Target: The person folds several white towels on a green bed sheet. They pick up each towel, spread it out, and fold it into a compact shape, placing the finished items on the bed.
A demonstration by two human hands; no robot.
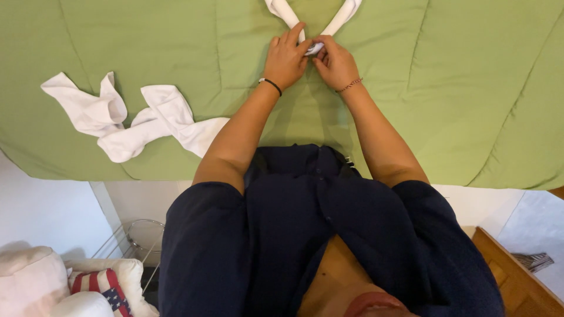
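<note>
Two white socks point(339, 16) lie crossed on a green quilt point(470, 88) near the top edge, their legs spreading out of view. My left hand point(286, 57) and my right hand point(335, 63) meet at the point where the socks join, fingers pinching the white fabric. The left wrist carries a black band, the right a thin bracelet. Both forearms reach forward from my dark blue shirt.
Several loose white socks point(126, 120) lie in a heap on the quilt at the left. Below the bed edge are a wire basket point(144, 238), cream cushions with a striped and starred one point(103, 285) at lower left, and a wooden piece of furniture point(517, 276) at lower right.
</note>
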